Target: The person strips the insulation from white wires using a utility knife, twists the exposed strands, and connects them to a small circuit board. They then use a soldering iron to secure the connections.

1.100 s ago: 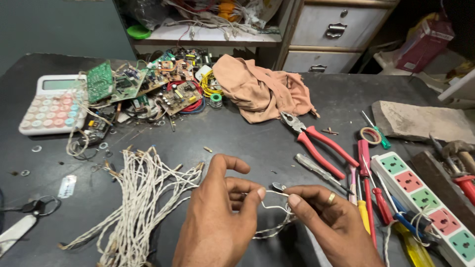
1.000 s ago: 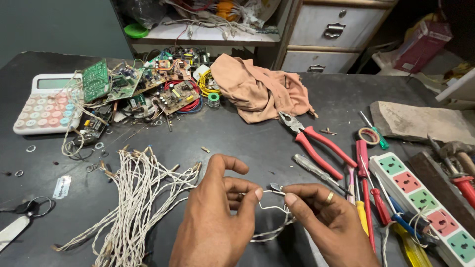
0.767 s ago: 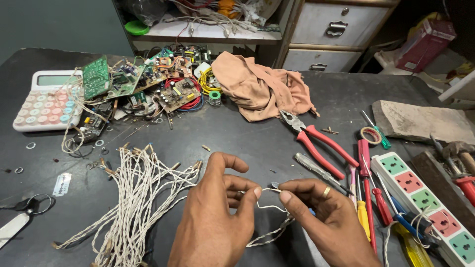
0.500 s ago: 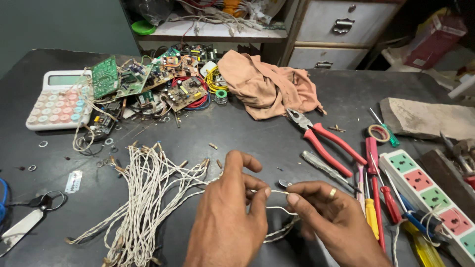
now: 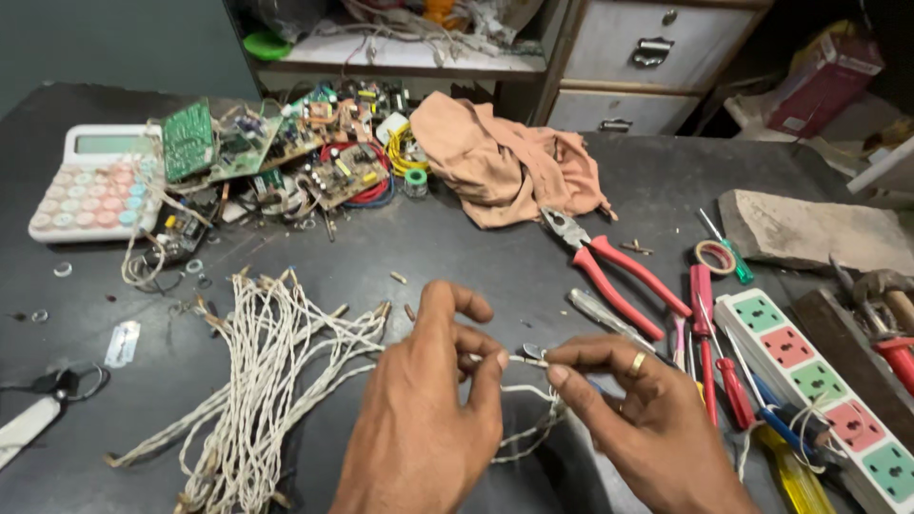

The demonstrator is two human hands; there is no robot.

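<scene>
— Dark, matte tabletop (image 5: 476, 257), scuffed and crowded. Take the bundle of twisted white wires (image 5: 271, 371) as the landmark: where is everything?

— Beyond the bundle, a crumpled tan cloth (image 5: 505, 162), soft and folded. Far to its right, a long white power strip (image 5: 819, 400) with green and pink sockets. Beyond and to its left, a pale calculator (image 5: 90, 181) with pastel keys, and between calculator and cloth, a heap of green circuit boards (image 5: 276, 157), bristly with parts. Right of the bundle, red-handled pliers (image 5: 614, 271), smooth grips and grey steel jaws.

— And the hands?

— Just right of the bundle. The left hand (image 5: 424, 419) and right hand (image 5: 638, 419) are close together, each pinching one short white wire piece (image 5: 524, 362) between thumb and forefinger, fingertips almost meeting. More of that wire loops down to the tabletop beneath them.

— What has changed?

— A second ago the hands sat lower and the wire sagged between them; now the pinched stretch runs straight and taut. I'd judge the end is being twisted or straightened, the work still on this one piece.

— Smallest thing?

— A gold ring (image 5: 637, 363) on the right hand.
</scene>
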